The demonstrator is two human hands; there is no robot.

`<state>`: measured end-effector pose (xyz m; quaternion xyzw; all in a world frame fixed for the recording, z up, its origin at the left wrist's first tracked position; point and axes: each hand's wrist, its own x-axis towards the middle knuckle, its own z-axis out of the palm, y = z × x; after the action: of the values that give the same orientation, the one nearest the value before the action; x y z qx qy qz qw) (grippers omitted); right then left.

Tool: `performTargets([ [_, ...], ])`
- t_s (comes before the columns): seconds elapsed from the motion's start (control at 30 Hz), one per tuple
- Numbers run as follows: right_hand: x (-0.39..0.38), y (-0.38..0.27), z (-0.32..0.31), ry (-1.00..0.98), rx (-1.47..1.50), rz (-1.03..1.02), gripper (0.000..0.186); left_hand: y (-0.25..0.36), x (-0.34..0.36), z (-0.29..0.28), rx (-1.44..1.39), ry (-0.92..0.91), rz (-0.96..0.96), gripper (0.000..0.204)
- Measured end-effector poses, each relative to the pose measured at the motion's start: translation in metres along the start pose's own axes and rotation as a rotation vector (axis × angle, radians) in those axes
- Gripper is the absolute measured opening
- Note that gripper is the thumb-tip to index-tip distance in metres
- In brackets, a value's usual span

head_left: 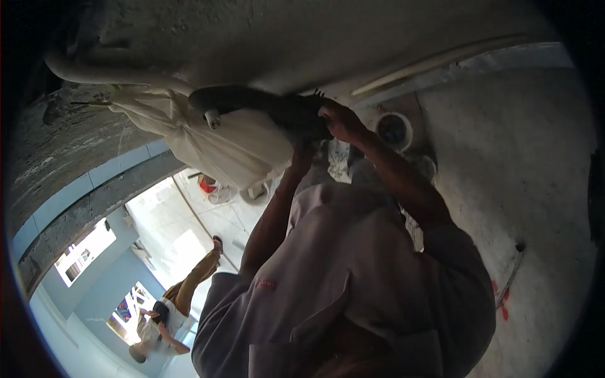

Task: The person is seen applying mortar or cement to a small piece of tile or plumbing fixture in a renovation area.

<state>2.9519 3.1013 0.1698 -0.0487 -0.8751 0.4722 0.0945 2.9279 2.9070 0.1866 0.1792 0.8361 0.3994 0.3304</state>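
Note:
A long black item, soft-looking like a bag or folded cloth, is up against the grey wall in front of me. My right hand has its fingers curled over the right end of it. At the lower edge of the same item is my left hand; its fingers are mostly hidden in the dark. Beside and below it hangs a large white cloth or sack, gathered at its upper left. A small pale round piece sticks out at the black item's left part.
A round bucket with dark contents stands on the floor to the right. A pale pipe runs along the wall at upper left. Through an opening at lower left, another person stands in a bright room. A thin stick-like tool lies right.

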Motion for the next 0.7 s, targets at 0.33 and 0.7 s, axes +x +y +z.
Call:
performTargets([
  [0.33,-0.001,0.052,0.025,-0.037,0.336,0.396,0.026,-0.019,0.005,0.008,0.102,0.041,0.050,0.024],
  [0.7,-0.015,0.052,0.031,-0.226,0.044,0.148,0.023,0.014,-0.006,-0.002,-0.099,0.102,-0.134,0.022],
])
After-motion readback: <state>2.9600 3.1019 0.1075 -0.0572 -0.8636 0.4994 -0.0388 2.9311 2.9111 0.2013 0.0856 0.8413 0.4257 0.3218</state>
